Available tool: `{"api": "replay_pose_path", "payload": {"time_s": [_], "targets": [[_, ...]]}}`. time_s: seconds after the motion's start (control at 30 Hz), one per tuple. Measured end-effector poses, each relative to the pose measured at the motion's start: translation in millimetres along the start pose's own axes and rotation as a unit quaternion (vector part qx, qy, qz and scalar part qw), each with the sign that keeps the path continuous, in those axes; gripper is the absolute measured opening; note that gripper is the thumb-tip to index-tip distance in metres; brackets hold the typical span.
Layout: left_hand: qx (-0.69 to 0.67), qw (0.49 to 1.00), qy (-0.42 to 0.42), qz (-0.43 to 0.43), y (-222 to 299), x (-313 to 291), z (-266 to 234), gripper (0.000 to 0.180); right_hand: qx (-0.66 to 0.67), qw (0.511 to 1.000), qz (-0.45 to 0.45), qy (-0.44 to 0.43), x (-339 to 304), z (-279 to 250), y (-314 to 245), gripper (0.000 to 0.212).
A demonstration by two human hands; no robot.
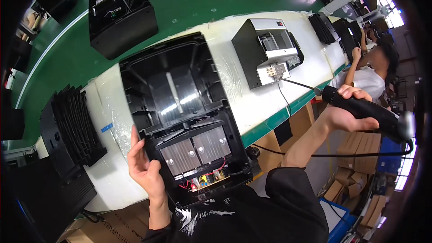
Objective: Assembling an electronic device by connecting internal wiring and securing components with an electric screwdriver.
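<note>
Right hand (342, 118) grips a black cylindrical screwdriver (365, 109); loosely spread left hand (146, 173) touches a black plastic housing (235, 140), ribbed silver plates (178, 157) seated, circuit board (209, 180) uncovered.

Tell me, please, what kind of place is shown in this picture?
Most likely an electronics assembly workshop: an open black housing with an exposed circuit board is beside the left hand, the right hand grips what looks like a corded electric screwdriver, and a similar black unit stands farther off.
</note>
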State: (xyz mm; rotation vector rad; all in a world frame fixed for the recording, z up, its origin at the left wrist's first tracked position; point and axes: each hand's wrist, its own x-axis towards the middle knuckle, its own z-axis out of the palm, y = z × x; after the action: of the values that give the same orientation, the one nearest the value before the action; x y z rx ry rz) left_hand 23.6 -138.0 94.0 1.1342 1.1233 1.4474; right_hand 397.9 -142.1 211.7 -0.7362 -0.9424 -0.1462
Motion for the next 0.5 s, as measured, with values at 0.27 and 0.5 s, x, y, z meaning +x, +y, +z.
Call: {"api": "replay_pose_path", "payload": {"time_s": [0.27, 0.5], "targets": [[0.022, 0.999, 0.039, 0.000, -2.6, -0.6, -2.8, 0.050, 0.025, 0.988, 0.060, -0.139, -2.5, -20.8, 30.3, 0.080], [0.021, 1.000, 0.019, -0.011, -2.9, 31.8, 7.4, 0.051, 0.038, 0.958, 0.234, -0.163, 43.7, 8.4, 66.1, 0.064]]}}
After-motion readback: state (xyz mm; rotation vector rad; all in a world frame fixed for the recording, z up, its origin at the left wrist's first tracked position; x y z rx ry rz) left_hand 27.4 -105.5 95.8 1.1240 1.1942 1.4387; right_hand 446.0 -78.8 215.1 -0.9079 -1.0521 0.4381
